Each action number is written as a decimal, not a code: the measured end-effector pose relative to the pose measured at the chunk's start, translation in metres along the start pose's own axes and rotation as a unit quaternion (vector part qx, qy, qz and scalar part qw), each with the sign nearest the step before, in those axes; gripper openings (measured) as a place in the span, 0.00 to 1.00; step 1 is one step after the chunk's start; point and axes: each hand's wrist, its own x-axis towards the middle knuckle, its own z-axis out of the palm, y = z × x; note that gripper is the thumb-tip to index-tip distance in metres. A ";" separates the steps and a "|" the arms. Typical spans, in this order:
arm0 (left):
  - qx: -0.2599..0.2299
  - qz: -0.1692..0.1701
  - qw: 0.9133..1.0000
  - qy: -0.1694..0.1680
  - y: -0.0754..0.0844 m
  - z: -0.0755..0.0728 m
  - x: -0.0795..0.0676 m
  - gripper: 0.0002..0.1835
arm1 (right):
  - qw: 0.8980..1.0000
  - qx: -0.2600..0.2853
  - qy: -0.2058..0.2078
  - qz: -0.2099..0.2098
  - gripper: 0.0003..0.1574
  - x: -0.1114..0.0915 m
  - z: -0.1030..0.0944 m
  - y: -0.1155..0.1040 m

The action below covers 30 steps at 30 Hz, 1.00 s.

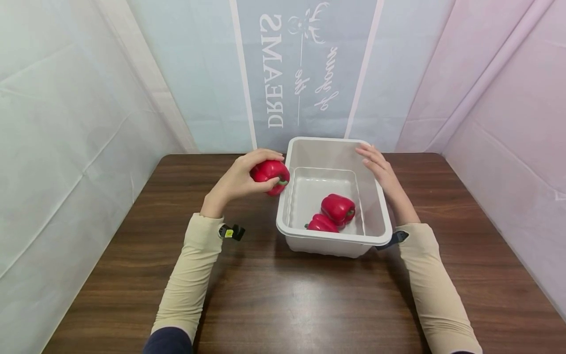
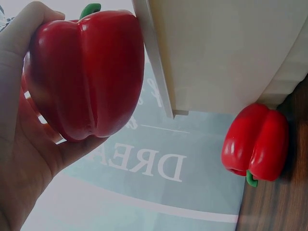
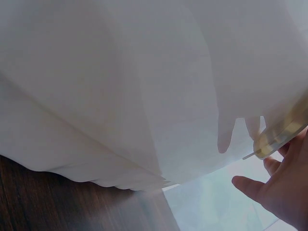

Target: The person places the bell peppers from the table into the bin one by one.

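Observation:
My left hand (image 1: 243, 178) grips a red bell pepper (image 1: 270, 172) with a green stem, thumb near the stem, right at the left rim of a white plastic bin (image 1: 333, 237). In the left wrist view the held pepper is raised beside the rim, and another red bell pepper (image 2: 256, 143) lies on the table by the bin's outer wall; the head view hides that one. Two more peppers, one (image 1: 338, 208) upper and one (image 1: 323, 223) lower, lie together inside the bin. My right hand (image 1: 381, 169) rests at the right rim with its fingers extended over it.
The bin stands on a dark wood table (image 1: 283, 300), toward its far edge. Behind hangs a pale blue cloth (image 1: 212, 73) with mirrored lettering. White cloth walls (image 1: 66, 123) close in both sides.

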 end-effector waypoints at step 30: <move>-0.005 0.013 1.000 0.000 -0.020 0.007 0.005 0.23 | 1.000 -0.012 -0.001 0.001 0.27 0.001 -0.001 0.000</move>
